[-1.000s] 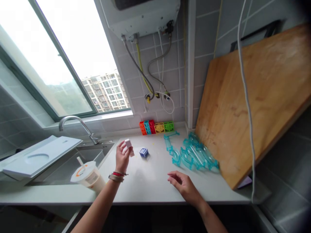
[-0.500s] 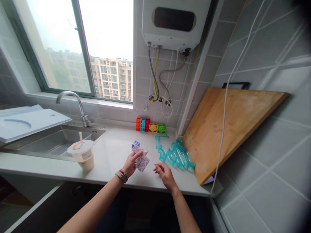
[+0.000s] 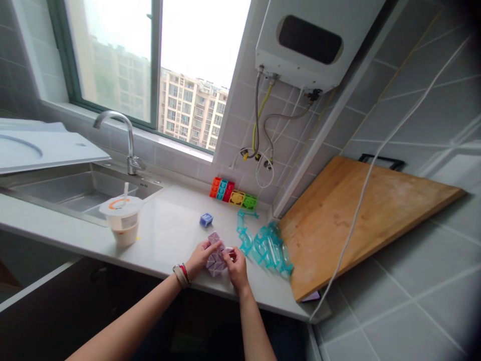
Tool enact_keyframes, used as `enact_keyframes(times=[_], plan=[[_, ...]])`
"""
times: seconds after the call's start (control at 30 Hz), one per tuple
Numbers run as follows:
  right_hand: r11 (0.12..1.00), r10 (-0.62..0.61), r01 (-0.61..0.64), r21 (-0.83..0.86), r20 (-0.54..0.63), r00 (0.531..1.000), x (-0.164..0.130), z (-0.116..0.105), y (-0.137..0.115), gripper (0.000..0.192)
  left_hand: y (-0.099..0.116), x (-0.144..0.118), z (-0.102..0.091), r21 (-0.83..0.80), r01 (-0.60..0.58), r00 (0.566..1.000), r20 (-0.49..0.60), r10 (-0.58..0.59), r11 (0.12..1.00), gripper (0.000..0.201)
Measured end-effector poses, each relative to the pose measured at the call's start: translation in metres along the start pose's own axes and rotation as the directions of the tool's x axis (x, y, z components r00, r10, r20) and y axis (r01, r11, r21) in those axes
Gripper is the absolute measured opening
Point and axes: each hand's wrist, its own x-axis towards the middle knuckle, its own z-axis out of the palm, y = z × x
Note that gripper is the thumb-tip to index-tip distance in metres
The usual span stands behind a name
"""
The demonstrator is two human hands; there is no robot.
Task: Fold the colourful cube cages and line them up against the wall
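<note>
Between the two hands, just above the front edge of the white counter [image 3: 169,235], sits a pale purple folding puzzle [image 3: 216,260] with triangular faces. The person's left hand [image 3: 200,258] closes on its left side, thumb and fingers wrapped against the facets; a watch and red band circle that wrist. The right hand [image 3: 235,265] closes on the puzzle's right side, fingertips pinching an upper edge, so both hands share the one object. Just beyond the grip lies a small blue cube [image 3: 206,219], apart from the puzzle. Right of the grip and near it lies a pile of clear teal track pieces [image 3: 266,245]. Farther beyond, against the tiled wall, stands a row of coloured blocks [image 3: 233,193]. Left of the grip, well apart, stands a lidded drink cup [image 3: 121,220] with a straw, close to the sink [image 3: 75,188]. Right of the track pieces leans a wooden cutting board [image 3: 356,215].
</note>
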Motion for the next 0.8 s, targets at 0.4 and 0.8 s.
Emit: enact_keyframes(times=[0.4, 0.8], plan=[[0.997, -0.008, 0.019, 0.072, -0.155, 0.988, -0.0003, -0.0052, 0.0014, 0.034, 0.0012, -0.0030, 0.0036, 0.008, -0.012, 1.000, 0.010, 0.012, 1.000, 0.043], [0.994, 0.025, -0.001, 0.109, -0.219, 0.975, 0.0014, -0.0053, 0.0078, 0.042, 0.0013, -0.0032, 0.0041, -0.031, -0.016, 1.000, 0.026, 0.016, 0.999, 0.045]])
